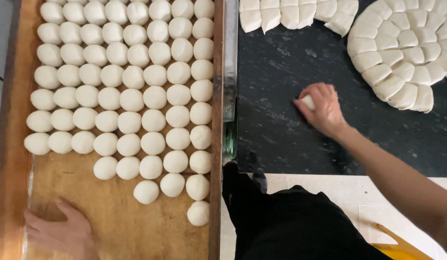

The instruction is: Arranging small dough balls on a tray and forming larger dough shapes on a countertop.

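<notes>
My right hand [322,108] presses down on a small white piece of dough [307,101] on the dark stone counter [281,135], fingers cupped over it. My left hand [62,232] lies flat and empty on the bare near end of a wooden tray [117,226]. Several rows of round dough balls [129,100] fill the tray's far part; the nearest ball [198,213] sits by the tray's right rim.
A round slab of dough cut into segments [401,53] lies at the counter's far right. Another cut slab [295,14] is at the top edge. A metal strip [229,82] runs between tray and counter. My dark clothing [291,226] is below; a yellow object [401,248] sits at the bottom right.
</notes>
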